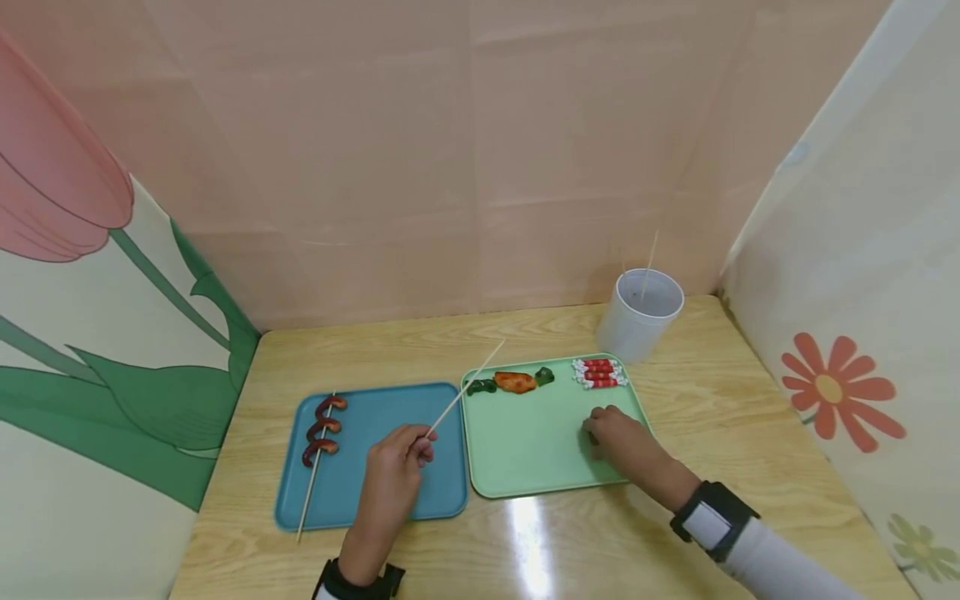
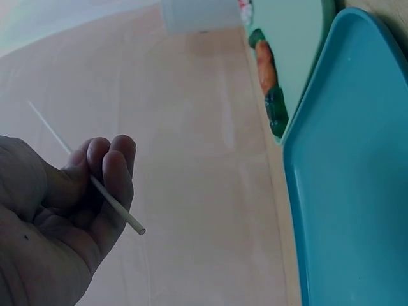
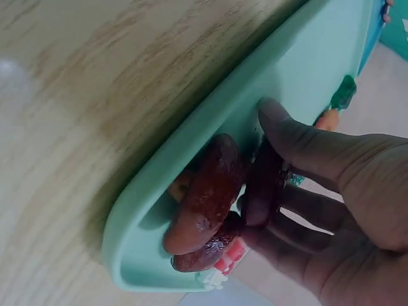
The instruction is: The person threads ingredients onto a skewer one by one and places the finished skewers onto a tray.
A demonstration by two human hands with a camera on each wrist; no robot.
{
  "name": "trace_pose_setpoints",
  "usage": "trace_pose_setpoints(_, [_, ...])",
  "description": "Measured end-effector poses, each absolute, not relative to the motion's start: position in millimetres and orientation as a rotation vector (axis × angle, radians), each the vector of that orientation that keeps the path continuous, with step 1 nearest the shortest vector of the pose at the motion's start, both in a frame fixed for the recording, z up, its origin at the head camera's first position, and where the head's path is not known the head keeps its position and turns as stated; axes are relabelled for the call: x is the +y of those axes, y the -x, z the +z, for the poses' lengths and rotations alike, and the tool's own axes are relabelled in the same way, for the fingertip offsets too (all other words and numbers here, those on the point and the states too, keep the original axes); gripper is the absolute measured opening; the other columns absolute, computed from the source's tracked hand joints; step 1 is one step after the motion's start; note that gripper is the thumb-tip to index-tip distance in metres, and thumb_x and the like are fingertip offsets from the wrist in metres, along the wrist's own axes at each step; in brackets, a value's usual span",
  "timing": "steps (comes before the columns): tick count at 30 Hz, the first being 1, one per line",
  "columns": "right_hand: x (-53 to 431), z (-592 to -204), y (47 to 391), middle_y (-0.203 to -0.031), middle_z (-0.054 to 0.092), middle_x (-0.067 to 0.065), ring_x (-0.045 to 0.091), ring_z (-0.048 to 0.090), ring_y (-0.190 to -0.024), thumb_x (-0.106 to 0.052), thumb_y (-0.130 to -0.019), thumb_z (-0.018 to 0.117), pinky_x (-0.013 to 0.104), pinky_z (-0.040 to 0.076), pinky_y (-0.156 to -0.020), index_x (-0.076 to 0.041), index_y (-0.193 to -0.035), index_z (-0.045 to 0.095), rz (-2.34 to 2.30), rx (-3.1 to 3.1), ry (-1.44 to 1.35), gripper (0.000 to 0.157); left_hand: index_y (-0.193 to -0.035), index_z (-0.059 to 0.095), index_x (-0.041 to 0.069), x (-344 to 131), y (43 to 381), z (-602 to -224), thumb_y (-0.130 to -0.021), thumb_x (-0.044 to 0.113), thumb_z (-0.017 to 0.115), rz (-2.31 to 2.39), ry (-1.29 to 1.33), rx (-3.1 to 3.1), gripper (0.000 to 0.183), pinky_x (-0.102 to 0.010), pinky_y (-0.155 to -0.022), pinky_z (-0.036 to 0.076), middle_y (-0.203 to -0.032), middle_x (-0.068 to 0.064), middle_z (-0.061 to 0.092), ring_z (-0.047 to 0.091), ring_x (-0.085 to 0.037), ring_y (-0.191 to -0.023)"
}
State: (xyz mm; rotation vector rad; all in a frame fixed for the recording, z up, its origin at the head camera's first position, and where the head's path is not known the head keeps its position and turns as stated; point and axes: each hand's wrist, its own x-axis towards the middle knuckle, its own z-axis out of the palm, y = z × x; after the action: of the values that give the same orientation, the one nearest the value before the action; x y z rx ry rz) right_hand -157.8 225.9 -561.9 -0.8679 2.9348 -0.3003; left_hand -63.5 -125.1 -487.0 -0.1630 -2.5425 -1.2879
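My left hand (image 1: 392,477) pinches a thin wooden skewer (image 1: 472,381) between thumb and fingers; it slants up to the right, over the gap between the trays. In the left wrist view the skewer's blunt end sticks out past the fingers. Over the right part of the green tray (image 1: 525,454) is my right hand (image 1: 628,442). Its thumb and fingers grip a glossy dark brown sausage (image 3: 262,191), seen in the right wrist view. Beside it on the tray lie more brown sausages (image 3: 203,204), hidden by the hand in the head view.
A blue tray (image 1: 375,417) on the left holds a skewer threaded through three curved brown pieces (image 1: 322,427). Along the green tray's far edge lie an orange piece (image 1: 515,382) between green leafy pieces, and red-and-white sticks (image 1: 600,373). Behind stands a white cup (image 1: 637,329) with skewers.
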Motion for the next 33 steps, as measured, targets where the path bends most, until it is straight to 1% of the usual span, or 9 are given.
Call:
trace_pose_setpoints(3, [227, -562, 159, -0.095, 0.066, 0.01, 0.022, 0.063, -0.085, -0.002, -0.072, 0.09, 0.037, 0.059, -0.075, 0.001, -0.1, 0.073, -0.369, 2.926, 0.887, 0.033, -0.096, 0.074, 0.0, -126, 64, -487, -0.097, -0.008, 0.06, -1.288, 0.171, -2.544, 0.016, -0.02, -0.06, 0.058, -0.082, -0.005, 0.069, 0.067, -0.01, -0.071])
trace_pose_setpoints(6, [225, -556, 163, -0.103, 0.068, 0.011, 0.022, 0.065, -0.092, -0.008, -0.075, 0.09, 0.039, 0.06, -0.08, 0.001, -0.107, 0.072, -0.547, 2.895, 0.829, 0.038, -0.095, 0.074, 0.001, -126, 65, -489, -0.096, -0.008, 0.061, -1.27, 0.187, -2.538, 0.016, -0.018, -0.06, 0.057, -0.082, -0.005, 0.069, 0.066, -0.01, -0.07])
trace_pose_setpoints(10, [218, -534, 172, -0.106, 0.074, 0.006, 0.017, 0.069, -0.095, -0.026, -0.086, 0.083, 0.032, 0.061, -0.083, -0.006, -0.118, 0.073, -1.095, 2.653, 0.607, 0.039, -0.094, 0.074, -0.001, -125, 66, -494, -0.094, -0.011, 0.063, -1.233, 0.225, -2.546, 0.016, -0.015, -0.058, 0.056, -0.081, -0.006, 0.07, 0.066, -0.009, -0.068])
trace_pose_setpoints(14, [211, -501, 177, -0.121, 0.072, 0.01, 0.019, 0.073, -0.105, -0.033, -0.096, 0.073, 0.027, 0.06, -0.092, -0.003, -0.133, 0.064, -1.658, 2.203, 0.352, 0.048, -0.094, 0.075, -0.001, -123, 67, -501, -0.091, -0.014, 0.065, -1.181, 0.282, -2.589, 0.017, -0.014, -0.057, 0.054, -0.083, -0.008, 0.072, 0.066, -0.008, -0.067])
trace_pose_setpoints(16, [207, -486, 178, -0.128, 0.068, 0.01, 0.019, 0.072, -0.11, -0.03, -0.1, 0.067, 0.027, 0.059, -0.096, -0.001, -0.139, 0.058, -1.825, 2.033, 0.29, 0.05, -0.094, 0.075, -0.001, -121, 66, -504, -0.09, -0.014, 0.066, -1.155, 0.305, -2.61, 0.017, -0.014, -0.057, 0.053, -0.084, -0.009, 0.073, 0.066, -0.007, -0.067])
trace_pose_setpoints(19, [202, -467, 178, -0.136, 0.064, 0.008, 0.015, 0.067, -0.12, -0.025, -0.104, 0.06, 0.026, 0.056, -0.1, 0.0, -0.145, 0.05, -1.94, 1.93, 0.319, 0.049, -0.093, 0.075, 0.0, -119, 65, -506, -0.088, -0.016, 0.066, -1.133, 0.32, -2.63, 0.02, -0.013, -0.057, 0.053, -0.084, -0.009, 0.073, 0.067, -0.007, -0.067])
trace_pose_setpoints(23, [194, -451, 178, -0.141, 0.062, 0.011, 0.018, 0.063, -0.129, -0.016, -0.106, 0.056, 0.027, 0.054, -0.104, -0.002, -0.145, 0.049, -2.034, 1.885, 0.419, 0.042, -0.093, 0.076, 0.001, -116, 63, -506, -0.085, -0.019, 0.067, -1.134, 0.335, -2.634, 0.024, -0.013, -0.058, 0.054, -0.084, -0.008, 0.074, 0.067, -0.007, -0.068])
trace_pose_setpoints(28, [182, -442, 174, -0.141, 0.063, 0.011, 0.021, 0.061, -0.132, -0.004, -0.1, 0.064, 0.028, 0.054, -0.105, -0.001, -0.139, 0.053, -2.153, 1.87, 0.511, 0.041, -0.095, 0.077, 0.0, -113, 61, -506, -0.087, -0.019, 0.064, -1.141, 0.376, -2.624, 0.024, -0.012, -0.058, 0.053, -0.085, -0.01, 0.075, 0.067, -0.007, -0.067])
trace_pose_setpoints(33, [174, -441, 170, -0.142, 0.062, 0.009, 0.023, 0.058, -0.135, 0.007, -0.092, 0.069, 0.028, 0.053, -0.106, 0.001, -0.137, 0.054, -2.263, 1.862, 0.574, 0.047, -0.096, 0.076, -0.001, -111, 62, -505, -0.09, -0.018, 0.062, -1.16, 0.367, -2.634, 0.023, -0.012, -0.057, 0.053, -0.085, -0.01, 0.075, 0.067, -0.006, -0.067])
